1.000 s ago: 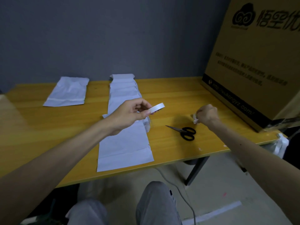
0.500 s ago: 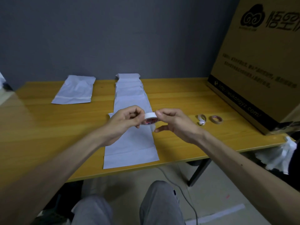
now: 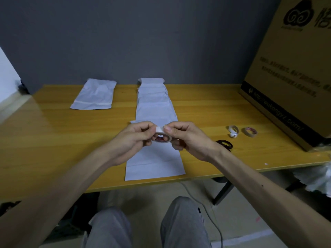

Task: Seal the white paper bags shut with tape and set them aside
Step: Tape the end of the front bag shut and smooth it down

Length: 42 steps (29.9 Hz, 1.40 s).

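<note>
Both hands hover just above the near side of the table [image 3: 71, 140]. The left hand [image 3: 134, 140] has its grip curled round the tape roll [image 3: 163, 139]. The right hand [image 3: 188, 138] pinches at the roll's top, probably the loose end, though that's too small to be sure. Directly below lies the nearest white bag [image 3: 154, 158], flat, its long axis running straight away from the person, so a pulled strip must cross it sideways. Scissors [image 3: 225, 144] sit just beside the right wrist, the handier side for a cut. Beyond them are a curled scrap [image 3: 233, 131], a spare roll [image 3: 249, 131] and the cardboard box [image 3: 286, 68]. The row of bags [image 3: 154, 97] overlaps farther back. A lone bag [image 3: 95, 95] lies far left, a stretch of table between.
</note>
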Each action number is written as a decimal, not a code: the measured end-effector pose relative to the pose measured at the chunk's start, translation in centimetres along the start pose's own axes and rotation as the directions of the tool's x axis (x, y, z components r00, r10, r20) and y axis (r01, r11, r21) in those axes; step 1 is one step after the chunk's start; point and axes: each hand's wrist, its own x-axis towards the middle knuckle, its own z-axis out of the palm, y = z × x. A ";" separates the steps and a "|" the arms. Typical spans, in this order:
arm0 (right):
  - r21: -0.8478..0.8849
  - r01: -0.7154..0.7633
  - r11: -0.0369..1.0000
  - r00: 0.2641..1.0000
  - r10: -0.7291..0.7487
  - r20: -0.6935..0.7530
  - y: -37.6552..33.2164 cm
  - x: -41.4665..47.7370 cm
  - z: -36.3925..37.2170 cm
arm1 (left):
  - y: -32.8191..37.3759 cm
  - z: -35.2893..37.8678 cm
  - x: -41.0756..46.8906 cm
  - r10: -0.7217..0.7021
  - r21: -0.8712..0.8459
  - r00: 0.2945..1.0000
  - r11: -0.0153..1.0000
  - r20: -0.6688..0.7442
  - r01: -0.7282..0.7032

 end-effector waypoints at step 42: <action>0.013 0.059 0.998 0.998 -0.059 0.020 1.1 -0.2 2.1 | -0.2 -1.0 -2.4 -0.006 -0.149 1.000 0.989 -0.009 0.005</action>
